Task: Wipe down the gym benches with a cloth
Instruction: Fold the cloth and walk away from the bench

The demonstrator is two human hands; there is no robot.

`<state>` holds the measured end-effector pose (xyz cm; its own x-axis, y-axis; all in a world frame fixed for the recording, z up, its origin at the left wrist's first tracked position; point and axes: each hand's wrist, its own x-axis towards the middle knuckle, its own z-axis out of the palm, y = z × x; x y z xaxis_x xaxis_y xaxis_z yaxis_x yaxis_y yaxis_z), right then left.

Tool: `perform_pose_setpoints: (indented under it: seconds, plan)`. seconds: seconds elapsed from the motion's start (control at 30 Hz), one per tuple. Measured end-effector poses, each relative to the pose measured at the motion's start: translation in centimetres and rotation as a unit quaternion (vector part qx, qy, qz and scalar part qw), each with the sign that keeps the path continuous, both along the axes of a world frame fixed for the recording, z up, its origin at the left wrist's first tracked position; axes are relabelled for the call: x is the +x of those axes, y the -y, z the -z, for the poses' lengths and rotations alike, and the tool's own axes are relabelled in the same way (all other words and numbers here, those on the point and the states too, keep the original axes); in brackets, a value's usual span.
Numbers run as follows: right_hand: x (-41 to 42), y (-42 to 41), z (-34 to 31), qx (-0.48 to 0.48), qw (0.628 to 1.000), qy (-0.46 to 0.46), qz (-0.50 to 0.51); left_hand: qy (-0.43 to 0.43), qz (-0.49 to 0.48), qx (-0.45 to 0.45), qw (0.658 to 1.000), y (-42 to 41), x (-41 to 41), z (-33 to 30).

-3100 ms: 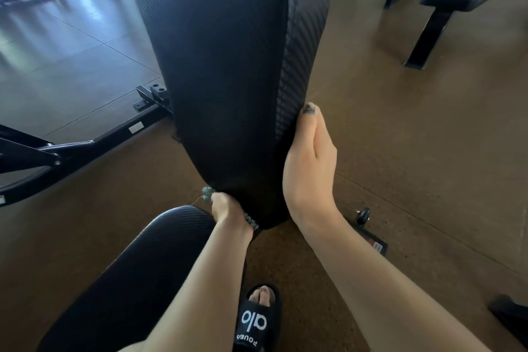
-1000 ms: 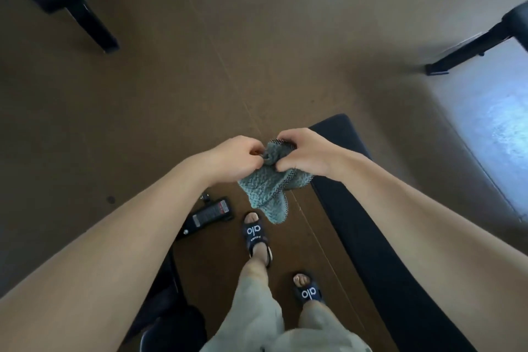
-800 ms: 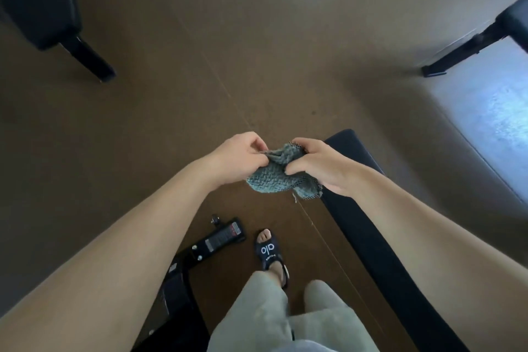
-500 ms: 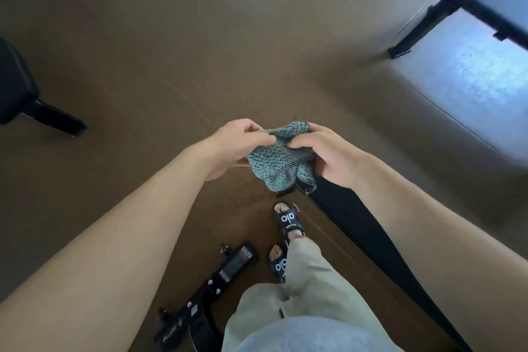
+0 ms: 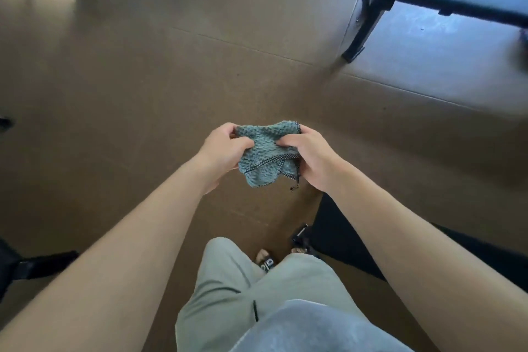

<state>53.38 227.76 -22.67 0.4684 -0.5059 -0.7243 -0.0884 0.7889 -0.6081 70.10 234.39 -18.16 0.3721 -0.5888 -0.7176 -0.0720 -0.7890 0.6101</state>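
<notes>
A teal knitted cloth (image 5: 264, 154) with a dark trimmed edge hangs bunched in the air over the brown floor, held between both hands. My left hand (image 5: 221, 151) grips its left side with curled fingers. My right hand (image 5: 313, 157) pinches its right side, thumb on top. A black padded bench (image 5: 343, 234) lies low at the right, partly hidden behind my right forearm. Neither hand touches the bench.
Another bench's black frame (image 5: 368, 17) stands at the upper right over a bright patch of floor. Dark equipment parts (image 5: 25, 266) show at the lower left edge. My legs and a sandalled foot (image 5: 265, 260) are below the hands. Brown floor (image 5: 143, 80) spreads ahead.
I have turned away from the upright bench pad, and both hands now hold the cloth. Over the last second the view has swung and the hands have regripped and spread the cloth slightly.
</notes>
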Motion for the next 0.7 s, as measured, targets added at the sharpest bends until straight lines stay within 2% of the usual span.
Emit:
perform_pose_setpoints:
  seconds: [0.2,0.37,0.53,0.7]
  plan:
    - [8.0,9.5,2.1,-0.018,0.991,-0.041,0.125,0.037,0.132,-0.01,0.99,13.7,8.8,2.9]
    - [13.8,17.4,3.4,0.02,0.963,-0.044,0.265,0.076,0.247,-0.038,0.965,25.7,14.0,5.0]
    - [14.4,25.7,2.0,0.039,0.923,-0.022,0.381,0.037,0.331,-0.039,0.942,38.5,14.3,3.7]
    - [11.9,35.8,2.2,0.03,0.874,-0.022,0.484,0.001,0.391,-0.021,0.92,51.6,9.9,3.6]
